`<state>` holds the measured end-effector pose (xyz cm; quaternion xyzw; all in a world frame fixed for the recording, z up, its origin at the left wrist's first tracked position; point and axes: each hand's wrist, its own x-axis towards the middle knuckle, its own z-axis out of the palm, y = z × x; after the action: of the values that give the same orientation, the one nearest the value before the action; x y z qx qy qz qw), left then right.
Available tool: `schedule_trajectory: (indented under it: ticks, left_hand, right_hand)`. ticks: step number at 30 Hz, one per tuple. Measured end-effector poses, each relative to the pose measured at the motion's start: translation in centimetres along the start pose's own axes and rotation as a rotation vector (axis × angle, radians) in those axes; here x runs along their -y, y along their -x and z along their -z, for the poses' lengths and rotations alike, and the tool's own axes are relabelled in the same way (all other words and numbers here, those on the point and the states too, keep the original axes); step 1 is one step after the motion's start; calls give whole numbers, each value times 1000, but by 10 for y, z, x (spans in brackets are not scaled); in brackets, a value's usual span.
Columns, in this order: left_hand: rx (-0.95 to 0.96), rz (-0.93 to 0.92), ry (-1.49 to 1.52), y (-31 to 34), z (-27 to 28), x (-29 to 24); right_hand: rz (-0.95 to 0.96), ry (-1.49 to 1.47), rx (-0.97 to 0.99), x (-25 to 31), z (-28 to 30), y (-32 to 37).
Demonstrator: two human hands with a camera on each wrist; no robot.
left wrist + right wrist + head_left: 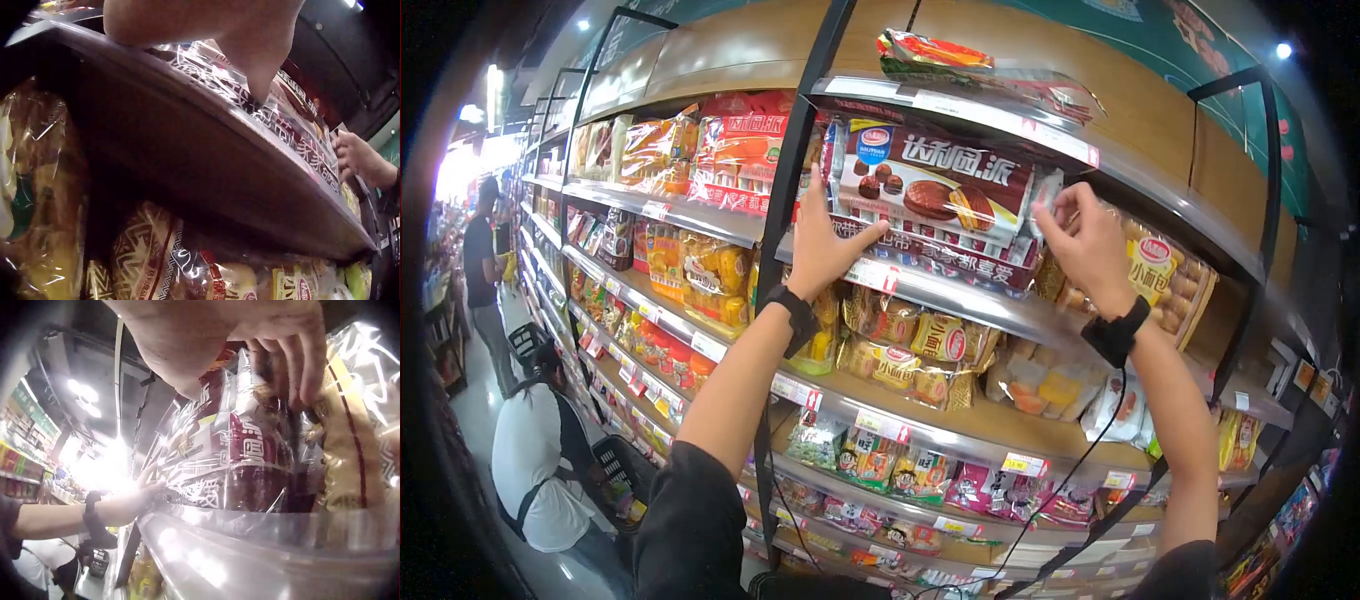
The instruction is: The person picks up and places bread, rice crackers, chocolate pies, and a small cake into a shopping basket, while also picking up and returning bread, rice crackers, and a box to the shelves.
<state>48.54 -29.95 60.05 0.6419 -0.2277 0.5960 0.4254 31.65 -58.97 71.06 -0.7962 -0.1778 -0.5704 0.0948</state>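
The left hand (pixel 832 243), fingers straight and thumb spread, touches the pie pack (pixel 930 190) at eight o'clock; the right hand (pixel 1090 240) bends its fingers at three, whether gripping cannot be told. The pack stands on the shelf (pixel 985 304), front edge at six; dark room opens at two, above the bread pack (pixel 1168 270).

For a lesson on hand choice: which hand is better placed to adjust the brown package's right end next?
Probably the right hand: its fingers are at that end of the brown package, beside the bread pack. The left hand is at the opposite end, its thumb across the front.
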Motion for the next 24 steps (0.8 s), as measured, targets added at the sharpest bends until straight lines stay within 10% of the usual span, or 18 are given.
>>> schedule_trajectory:
  ticks: [9,16,19,22,24]
  left_hand:
    - [-46,29,112,1,-2,0]
    - [-30,35,213,7,11,-11]
    - [-55,-9,297,12,2,5]
    - [82,38,467,22,-5,41]
    - [150,99,515,39,-2,52]
  right_hand:
    - [-187,-448,143,-38,-42,-19]
    - [71,-337,-128,-14,-30,6]
    - [-71,-793,21,3,-20,33]
    - [318,-307,-77,12,-8,57]
    - [256,-246,7,21,-1,74]
